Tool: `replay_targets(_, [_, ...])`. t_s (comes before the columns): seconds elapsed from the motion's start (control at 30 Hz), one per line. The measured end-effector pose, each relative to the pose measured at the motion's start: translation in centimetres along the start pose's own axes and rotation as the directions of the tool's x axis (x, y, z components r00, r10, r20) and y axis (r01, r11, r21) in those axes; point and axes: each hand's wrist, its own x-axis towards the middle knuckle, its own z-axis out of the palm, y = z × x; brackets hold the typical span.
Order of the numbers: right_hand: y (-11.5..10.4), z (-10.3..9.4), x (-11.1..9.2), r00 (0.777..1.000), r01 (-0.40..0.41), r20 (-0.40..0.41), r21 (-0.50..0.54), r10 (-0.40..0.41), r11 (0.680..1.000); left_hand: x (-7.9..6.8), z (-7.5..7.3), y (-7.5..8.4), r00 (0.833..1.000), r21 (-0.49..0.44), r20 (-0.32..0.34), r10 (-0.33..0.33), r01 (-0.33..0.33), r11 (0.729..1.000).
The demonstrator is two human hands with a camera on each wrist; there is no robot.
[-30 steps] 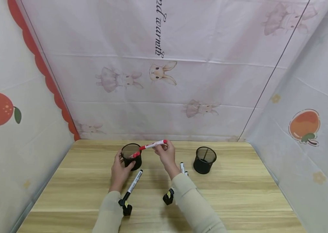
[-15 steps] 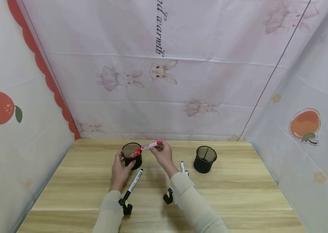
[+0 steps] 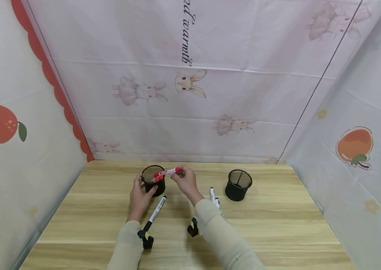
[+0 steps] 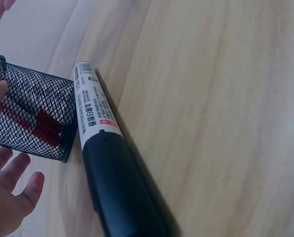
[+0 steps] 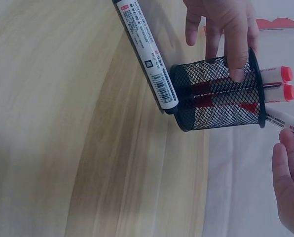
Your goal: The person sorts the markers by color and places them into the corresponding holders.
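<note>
My left hand (image 3: pixel 139 198) holds a black mesh pen cup (image 3: pixel 158 190) by its side, thumb on the near wall. Two red-ended whiteboard markers (image 5: pixel 275 75) lean together inside, their ends sticking out above the rim. Between the fingertips of my right hand (image 3: pixel 187 183), a third red whiteboard marker (image 3: pixel 167 172) is pinched by its far end. It slants down to the left, and the right wrist view shows its red leading end just inside the cup's mouth. In front of the cup, a black-capped whiteboard marker (image 5: pixel 149 54) lies on the table.
A second mesh pen cup (image 3: pixel 236 192) stands to the right. Two more black-capped markers (image 3: pixel 212 193) lie beside my right sleeve, partly covered by it. Printed cloth walls (image 3: pixel 190 142) close in the wooden table (image 3: pixel 278 225) at the back and sides.
My right hand has moved left and slightly down, bringing the red marker from beside the rim to the cup's mouth. The left hand and cup have stayed in place.
</note>
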Motion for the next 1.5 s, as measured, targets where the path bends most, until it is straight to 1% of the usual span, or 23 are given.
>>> replay_targets(0.1, [0.3, 0.2, 0.0, 1.000, -0.010, 0.011, 0.014, 0.010, 1.000, 0.0, 0.0, 0.0, 1.000, -0.009, 0.008, -0.005, 0.005, 1.000])
replay_targets(0.23, [2.5, 0.9, 1.0, 1.000, -0.019, 0.020, 0.032, 0.018, 0.999, 0.0, 0.1, 0.0, 1.000, -0.018, 0.006, -0.014, 0.014, 1.000])
replay_targets(0.3, [2.3, 1.1, 1.0, 0.999, -0.023, 0.029, 0.026, 0.023, 0.999, 0.1, 0.0, -0.1, 1.000, -0.019, 0.006, -0.017, 0.017, 1.000])
replay_targets(0.4, [1.9, 1.6, 1.2, 0.998, -0.042, 0.036, -0.013, 0.042, 0.999, 0.2, 0.0, -0.2, 1.000, -0.019, 0.003, -0.019, 0.020, 1.000])
replay_targets(0.57, [1.6, 2.0, 1.5, 0.997, -0.058, 0.053, -0.106, 0.064, 0.993, 0.3, 0.1, -0.2, 1.000, -0.020, -0.004, -0.020, 0.020, 1.000])
replay_targets(0.63, [1.6, 2.1, 1.7, 0.995, -0.071, 0.064, -0.118, 0.079, 0.990, 0.3, 0.1, -0.2, 1.000, -0.024, -0.005, -0.019, 0.019, 1.000])
replay_targets(0.7, [1.7, 2.1, 1.8, 0.992, -0.089, 0.079, -0.123, 0.099, 0.988, 0.3, 0.1, -0.2, 1.000, -0.028, -0.009, -0.022, 0.022, 0.999])
replay_targets(0.9, [1.6, 2.1, 1.9, 0.977, -0.157, 0.133, -0.096, 0.169, 0.983, 0.4, 0.2, -0.3, 1.000, -0.038, -0.018, -0.019, 0.019, 0.999])
replay_targets(1.0, [1.6, 2.1, 1.9, 0.970, -0.174, 0.155, -0.079, 0.185, 0.981, 0.3, 0.1, -0.3, 1.000, -0.048, -0.015, -0.015, 0.014, 0.999])
replay_targets(1.1, [1.8, 2.1, 1.9, 0.970, -0.178, 0.155, -0.064, 0.186, 0.982, 0.3, 0.0, -0.2, 1.000, -0.055, -0.014, -0.018, 0.017, 0.998])
replay_targets(1.23, [2.0, 2.1, 1.8, 0.978, -0.160, 0.126, -0.061, 0.166, 0.985, 0.1, 0.0, -0.2, 0.999, -0.072, -0.015, -0.034, 0.033, 0.997])
replay_targets(1.4, [2.2, 2.3, 1.7, 0.983, -0.116, 0.126, -0.133, 0.133, 0.984, 0.0, 0.1, -0.3, 0.999, -0.061, -0.021, -0.035, 0.034, 0.998])
replay_targets(1.5, [2.1, 2.3, 1.7, 0.981, -0.115, 0.139, -0.166, 0.139, 0.979, 0.0, 0.1, -0.4, 0.999, -0.056, -0.026, -0.028, 0.026, 0.998])
